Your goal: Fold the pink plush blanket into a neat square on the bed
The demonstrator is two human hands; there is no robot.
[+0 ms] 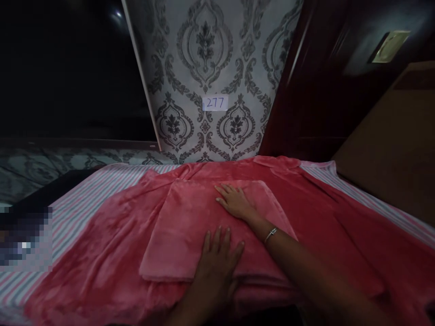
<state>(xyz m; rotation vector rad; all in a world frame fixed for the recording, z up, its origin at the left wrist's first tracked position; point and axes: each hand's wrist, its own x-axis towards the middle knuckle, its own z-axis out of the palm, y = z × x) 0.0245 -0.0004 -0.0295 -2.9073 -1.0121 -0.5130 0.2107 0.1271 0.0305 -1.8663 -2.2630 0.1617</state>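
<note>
- The pink folded plush cloth (183, 226) lies flat in the middle, on top of the larger red plush blanket (316, 217), its near edge showing stacked layers.
- Your left hand (217, 262) is palm down on the near part of the folded cloth, fingers apart and pointing away from you, gripping nothing.
- Your right hand (235, 201) reaches farther in and lies flat on the far part of the same cloth, fingers extended toward the left, also gripping nothing.
- On your right wrist you wear a silver bracelet (271, 233).
- Beneath the red blanket, which is wrinkled on your left, a striped cloth (84, 199) shows at both sides; you cannot tell what carries it.
- Facing you is damask wallpaper (204, 50) with a paper label (215, 103) reading "277".
- To your left is a large dark screen (68, 72) with a thin light frame.
- To your right stands a glossy dark red panel (316, 90) bearing a gold-toned plate (390, 46), with a brown surface (401, 149) nearer you.
</note>
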